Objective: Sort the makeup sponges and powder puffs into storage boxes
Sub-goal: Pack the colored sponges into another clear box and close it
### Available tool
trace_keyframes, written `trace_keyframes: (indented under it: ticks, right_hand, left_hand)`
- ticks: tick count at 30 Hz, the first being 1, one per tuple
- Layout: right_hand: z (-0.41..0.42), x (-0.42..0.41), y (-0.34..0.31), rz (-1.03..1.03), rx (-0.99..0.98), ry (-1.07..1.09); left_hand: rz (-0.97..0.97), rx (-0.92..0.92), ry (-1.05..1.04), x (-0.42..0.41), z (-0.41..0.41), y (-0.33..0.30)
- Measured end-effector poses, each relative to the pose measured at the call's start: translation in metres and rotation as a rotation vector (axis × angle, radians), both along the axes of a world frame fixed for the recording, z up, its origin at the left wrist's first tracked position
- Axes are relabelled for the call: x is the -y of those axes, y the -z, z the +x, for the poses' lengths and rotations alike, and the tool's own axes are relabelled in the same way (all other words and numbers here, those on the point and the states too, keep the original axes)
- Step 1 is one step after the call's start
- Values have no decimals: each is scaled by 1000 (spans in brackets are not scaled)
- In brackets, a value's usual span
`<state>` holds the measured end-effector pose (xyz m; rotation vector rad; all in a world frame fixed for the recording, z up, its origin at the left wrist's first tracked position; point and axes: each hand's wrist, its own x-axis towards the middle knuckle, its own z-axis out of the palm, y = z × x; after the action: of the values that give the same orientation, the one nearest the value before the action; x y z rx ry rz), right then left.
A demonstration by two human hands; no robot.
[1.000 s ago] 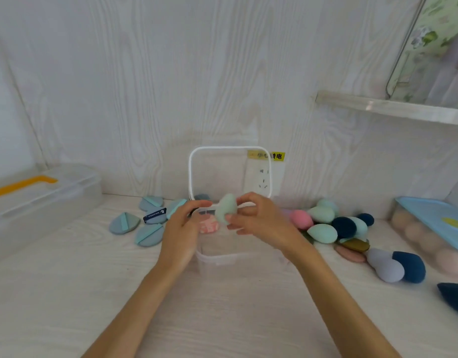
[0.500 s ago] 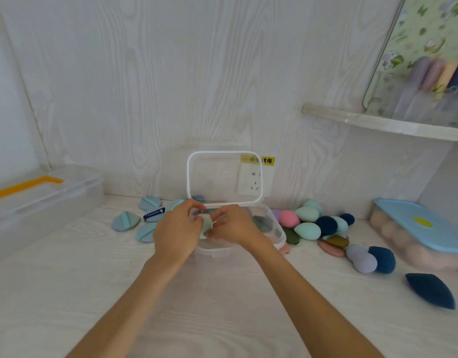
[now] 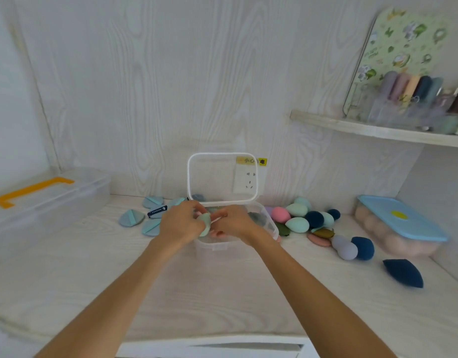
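Head: mint puff (image 3: 205, 226) upright, both hands gripping.

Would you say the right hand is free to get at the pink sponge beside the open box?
Probably not yet: the right hand and left hand are both on a green sponge. Nothing blocks the pink sponge.
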<state>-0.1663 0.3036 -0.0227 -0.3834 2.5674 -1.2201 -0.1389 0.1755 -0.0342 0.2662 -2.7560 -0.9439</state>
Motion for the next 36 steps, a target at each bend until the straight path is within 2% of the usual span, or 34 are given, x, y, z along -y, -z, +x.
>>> trace_keyframes:
  ticks: [2, 4, 6, 8, 9, 11, 13, 15, 17, 21, 24, 26, 27, 30, 32, 36]
  right_hand:
    - [6, -2, 1, 105, -59, -6]
    - [12, -13, -3, 210, -340, 52]
    - [18, -36, -15, 130, -645, 235]
    - [16, -68, -26, 29, -796, 481]
    - [11, -84, -27, 46, -817, 572]
    - [-3, -114, -22, 302, -736, 579]
    - [-15, -134, -10, 607, -555, 398]
    - [-20, -142, 2, 774, -498, 272]
    - [-21, -146, 8, 844, -550, 250]
    - [-17, -144, 2, 806, -567, 297]
    - [-8, -133, -31, 451, -602, 443]
    - [1, -111, -56, 163, -526, 410]
    - [7, -97, -64, 100, -460, 338]
    - [16, -51, -60, 295, -333, 99]
    - [14, -27, -40, 404, -257, 38]
    - [7, -10, -8, 359, -225, 81]
  left_hand:
    - [-21, 8, 33, -2, 4, 2]
    - [-17, -1, 36, -3, 6, 4]
    - [-24, -17, 30, -3, 8, 6]
    - [-37, -31, 32, -2, 9, 8]
    - [-44, -40, 26, -2, 10, 9]
    - [-75, -56, 10, -3, 12, 10]
    - [-94, -60, -1, -5, 12, 11]
    - [-89, -46, -8, -6, 12, 10]
    - [-95, -39, -12, -8, 12, 10]
    - [-127, -36, -25, -13, 12, 8]
    - [-120, -30, -33, -14, 12, 9]
    - [-111, -30, -35, -15, 12, 10]
    - [-110, -39, -37, -15, 12, 10]
    - [-136, -82, -52, -16, 13, 8]
    - [-132, -83, -39, -15, 14, 7]
    - [-134, -54, -16, -10, 15, 1]
